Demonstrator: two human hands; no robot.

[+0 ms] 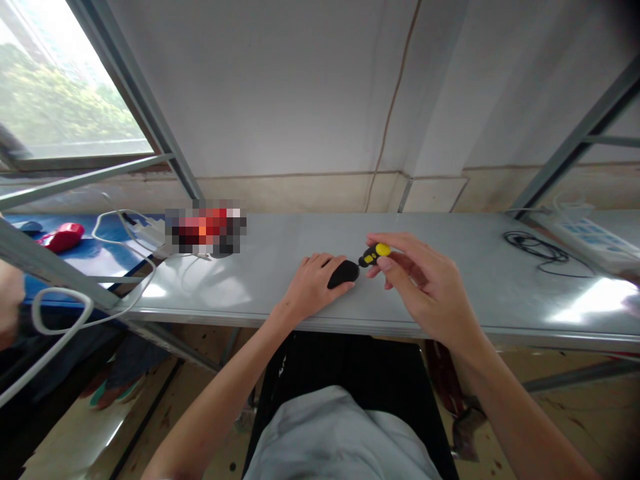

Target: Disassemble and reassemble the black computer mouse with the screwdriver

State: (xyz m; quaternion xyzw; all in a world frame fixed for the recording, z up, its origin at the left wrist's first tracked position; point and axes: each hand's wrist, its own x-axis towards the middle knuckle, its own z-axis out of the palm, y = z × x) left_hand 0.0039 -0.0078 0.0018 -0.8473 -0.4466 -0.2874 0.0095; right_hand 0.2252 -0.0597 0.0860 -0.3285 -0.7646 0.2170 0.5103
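My left hand (315,283) is wrapped round a black computer mouse (343,274) and holds it against the grey table (280,240). Between the thumb and fingers of my right hand (417,280) is a short black and yellow screwdriver (375,255), with its yellow end toward my palm. Its tip points left and reaches the right end of the mouse; whether it touches is too small to tell. Both hands are close together near the middle of the table.
Pixelated red and black items (207,230) lie on the left, beside a white cable (103,217). A red object (65,237) rests on a blue surface. A black cable (535,247) and a white power strip (600,233) are at right. Another person's hand shows at far left.
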